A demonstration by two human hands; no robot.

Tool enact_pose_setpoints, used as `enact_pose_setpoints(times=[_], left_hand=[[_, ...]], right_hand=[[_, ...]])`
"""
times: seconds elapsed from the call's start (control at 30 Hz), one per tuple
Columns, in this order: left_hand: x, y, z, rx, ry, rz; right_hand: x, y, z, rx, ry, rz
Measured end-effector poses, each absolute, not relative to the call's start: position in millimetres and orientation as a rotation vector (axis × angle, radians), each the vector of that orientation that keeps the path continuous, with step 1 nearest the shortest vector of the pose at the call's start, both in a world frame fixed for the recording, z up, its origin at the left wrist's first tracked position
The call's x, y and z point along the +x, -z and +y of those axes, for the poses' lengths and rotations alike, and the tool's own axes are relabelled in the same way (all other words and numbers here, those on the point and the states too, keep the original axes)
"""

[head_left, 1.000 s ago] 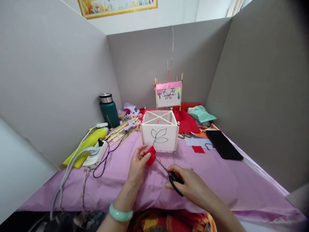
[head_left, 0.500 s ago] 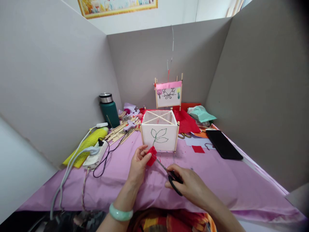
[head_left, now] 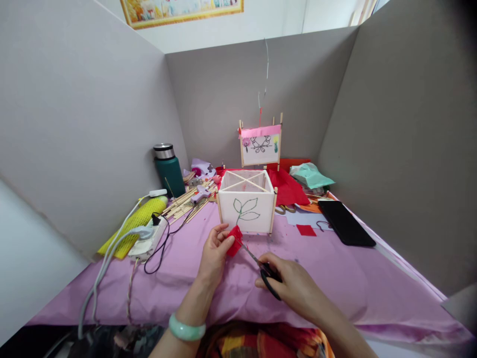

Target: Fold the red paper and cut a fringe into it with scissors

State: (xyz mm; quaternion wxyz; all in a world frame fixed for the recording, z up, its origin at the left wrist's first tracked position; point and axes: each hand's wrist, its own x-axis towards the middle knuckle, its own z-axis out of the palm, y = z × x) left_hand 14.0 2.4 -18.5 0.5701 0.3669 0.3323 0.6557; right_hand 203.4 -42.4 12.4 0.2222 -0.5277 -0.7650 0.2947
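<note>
Between the thumb and fingers of my left hand [head_left: 216, 247] is a small piece of red paper [head_left: 235, 241]. My right hand [head_left: 285, 278] grips black-handled scissors [head_left: 269, 281], their blades reaching the right side of the red piece. Just behind stands a white box-shaped lantern [head_left: 246, 213] with wooden corner sticks, crossed sticks over its open top and a green leaf drawing on its front. A flat red square [head_left: 306, 230] lies on the cloth to the right.
On the left are a green bottle [head_left: 169, 171], a power strip [head_left: 147, 241] with cables, wooden sticks [head_left: 186, 204] and a lilac glue gun [head_left: 201, 194]. A black phone [head_left: 346, 223] lies right. A decorated lantern [head_left: 261, 146] hangs from a wire behind.
Almost nothing differs. Both hands, the red paper and the scissors keep nearly the same place, with only a tiny shift at the blades.
</note>
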Motion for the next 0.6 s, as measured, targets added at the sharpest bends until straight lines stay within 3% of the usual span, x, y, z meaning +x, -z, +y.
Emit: enact_pose_setpoints(times=[0.6], left_hand=[[13.8,18.1,2.1,0.879,-1.545,0.795]], right_hand=[[203.7,-7.1,-39.7,-1.467,-0.784,-2.12]])
